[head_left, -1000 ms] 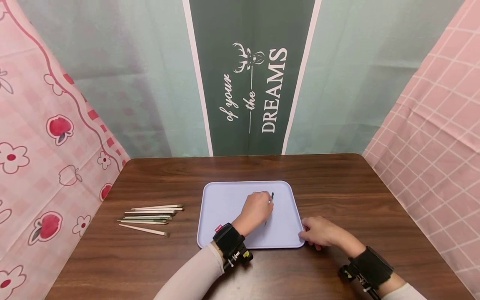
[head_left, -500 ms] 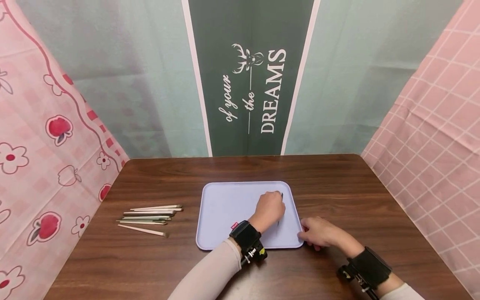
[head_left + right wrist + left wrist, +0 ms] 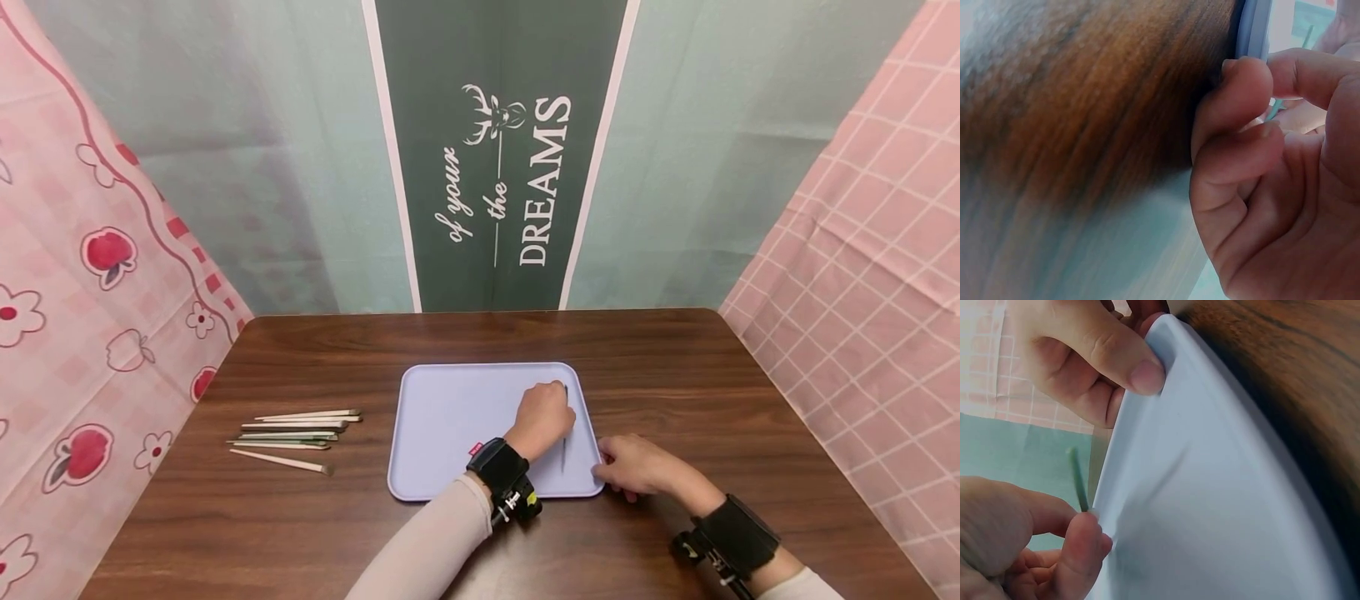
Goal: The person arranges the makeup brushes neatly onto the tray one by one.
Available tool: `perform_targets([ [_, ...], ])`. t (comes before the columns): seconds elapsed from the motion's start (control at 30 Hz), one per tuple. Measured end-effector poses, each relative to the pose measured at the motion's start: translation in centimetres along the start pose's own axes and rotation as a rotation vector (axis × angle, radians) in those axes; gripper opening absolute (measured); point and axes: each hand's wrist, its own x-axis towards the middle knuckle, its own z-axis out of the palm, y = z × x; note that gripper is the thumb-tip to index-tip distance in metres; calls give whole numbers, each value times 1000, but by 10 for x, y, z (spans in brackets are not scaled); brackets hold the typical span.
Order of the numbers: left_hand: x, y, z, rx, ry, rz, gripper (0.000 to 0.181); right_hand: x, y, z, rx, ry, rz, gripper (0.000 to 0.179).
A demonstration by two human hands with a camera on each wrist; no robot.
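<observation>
A thin green-handled brush [image 3: 1079, 478] is pinched between the thumb and fingertips of my left hand [image 3: 543, 417]. That hand is over the right part of a pale lilac tray [image 3: 450, 408]; whether the brush touches the surface I cannot tell. Much of the brush is hidden by the fingers in the head view. At the tray's near right corner, my right hand [image 3: 636, 465] grips the rim. Its thumb lies on the upper side in the left wrist view, while curled fingers [image 3: 1241, 94] come up against the underside in the right wrist view.
Several slim brushes [image 3: 288, 425] with pale and green handles lie in a loose group on the brown wooden table [image 3: 315, 533], left of the tray. A green curtain [image 3: 322, 167] hangs behind, with pink cloths [image 3: 862, 275] at the sides.
My left hand has carried the brush rightward across the tray, with most of that movement in the first half second. My right hand has stayed at the tray's corner.
</observation>
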Motion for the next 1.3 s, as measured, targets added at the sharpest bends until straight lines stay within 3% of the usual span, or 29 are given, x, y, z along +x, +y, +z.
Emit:
perform_targets([
  [0.4, 8, 3, 7, -36, -43, -58, 14, 0, -4, 0, -5, 8, 10, 19],
  [0.77, 13, 3, 10, -76, -39, -100, 13, 2, -6, -1, -5, 0, 38, 19],
  [1.3, 13, 5, 11, -97, -54, -98, 10, 1, -4, 1, -11, 2, 41, 18],
])
